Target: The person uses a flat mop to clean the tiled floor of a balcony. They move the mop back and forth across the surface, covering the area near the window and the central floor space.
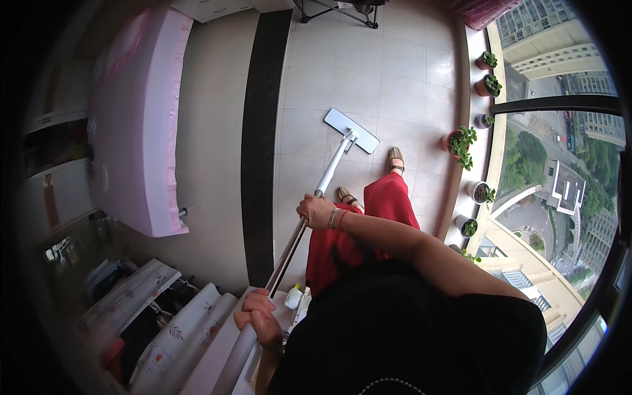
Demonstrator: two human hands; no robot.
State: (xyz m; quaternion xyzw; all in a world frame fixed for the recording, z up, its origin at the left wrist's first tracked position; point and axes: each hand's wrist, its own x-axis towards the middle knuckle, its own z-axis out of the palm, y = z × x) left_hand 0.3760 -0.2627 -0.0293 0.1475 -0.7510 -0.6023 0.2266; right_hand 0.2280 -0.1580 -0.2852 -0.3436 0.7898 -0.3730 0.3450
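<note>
"Pale floor tiles (316,85) in this room, dark strip (260,158) running down the left of them, big window (546,151) on the right looking down on buildings and trees. Row of potted plants (488,86) along the window side too. Honestly kinda nice."

"Ok but where's the mop (288,255)?"

"Slanting up the middle, from the lower left. Its flat head (341,123) looks to be lying on the tiles, just ahead of the feet and turned at an angle — near the right sandal (396,158) but not touching it. Left sandal (343,194) is further back."

"And the hands?"

"Both on the pole. Right hand (317,212) is wrapped around it partway down, bracelets (337,218) on that wrist. Left hand (259,317) has its fingers curled around the thicker white part near the upper end — so a two-handed grip, nothing let go."

"What's the rest of the outfit and clutter?"

"Black top (408,329), red trousers (392,205). Pink-edged pale cover (138,125) draped over something on the left, can't tell what. Patterned cloth (174,339) lower left, below that cover. Dark legs of some furniture (337,16) at the top edge, mostly cut off."
</note>
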